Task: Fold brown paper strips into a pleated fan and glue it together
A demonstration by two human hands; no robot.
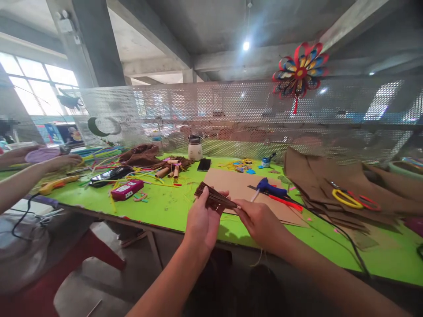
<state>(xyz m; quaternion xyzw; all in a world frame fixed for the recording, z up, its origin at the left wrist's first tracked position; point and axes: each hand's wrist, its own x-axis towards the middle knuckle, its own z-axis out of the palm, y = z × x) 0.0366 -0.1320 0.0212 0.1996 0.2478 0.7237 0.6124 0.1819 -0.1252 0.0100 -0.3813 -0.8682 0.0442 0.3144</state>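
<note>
A strip of dark brown paper folded into narrow pleats (220, 200), like a closed fan, is held above the table's front edge. My left hand (202, 216) wraps round its wider end from below, thumb on top. At the narrow right end, the fingers of my right hand (259, 220) pinch the paper tip. Just beyond lies a brown cardboard sheet (221, 177) on the green table (172, 204). A blue glue gun (273, 189) rests on the cardboard's right part, beside a red-handled tool (287, 203) whose kind I cannot make out.
Brown paper sheets (307, 169) are stacked at right, with yellow-handled scissors (346, 199) on top. A phone (204, 165), a bottle (194, 149) and a maroon box (127, 190) stand farther left. Another person's hand (66, 163) is at far left. A perforated panel (214, 105) borders the back.
</note>
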